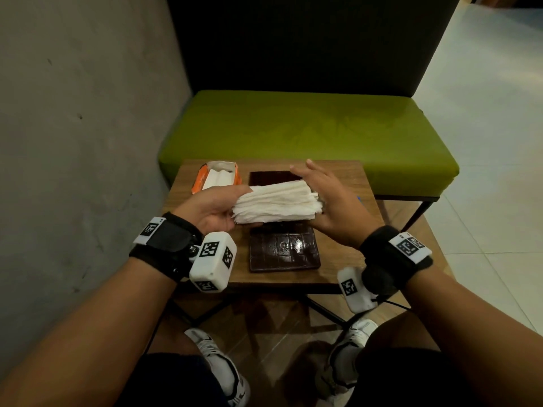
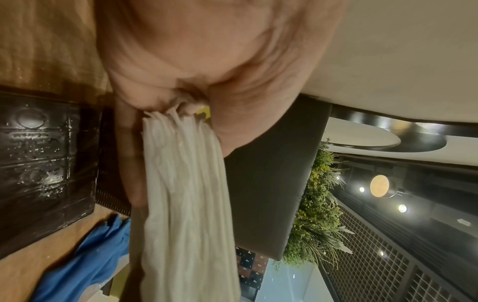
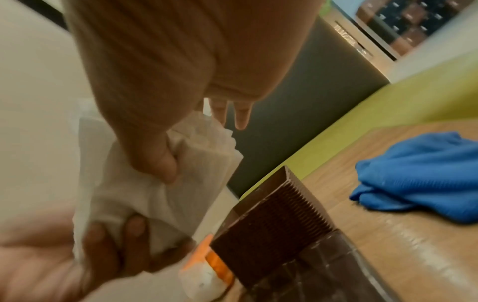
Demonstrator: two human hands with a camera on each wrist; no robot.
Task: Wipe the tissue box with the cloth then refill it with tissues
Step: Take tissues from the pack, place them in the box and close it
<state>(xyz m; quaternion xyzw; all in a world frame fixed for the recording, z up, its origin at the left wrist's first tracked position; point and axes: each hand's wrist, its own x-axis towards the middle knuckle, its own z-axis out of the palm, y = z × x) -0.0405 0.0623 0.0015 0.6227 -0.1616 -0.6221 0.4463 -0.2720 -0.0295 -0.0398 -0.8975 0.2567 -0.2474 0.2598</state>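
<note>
A thick stack of white tissues [image 1: 276,205] hangs in the air over the small wooden table [image 1: 348,179], one end in each hand. My left hand [image 1: 235,205] grips its left end, thumb on top and fingers underneath. My right hand [image 1: 316,198] holds the right end with the thumb [image 3: 155,161] pressed on the stack and the other fingers straight behind it. The dark brown tissue box [image 1: 274,178] stands open just beyond the stack. Its patterned lid [image 1: 283,251] lies flat nearer to me. The blue cloth [image 3: 419,177] lies crumpled on the table to the right.
An opened orange tissue pack [image 1: 217,176] with white tissues inside sits at the table's far left corner. A green bench [image 1: 293,127] stands behind the table, and a grey wall [image 1: 88,127] runs close along the left. My shoes [image 1: 217,365] show under the table's near edge.
</note>
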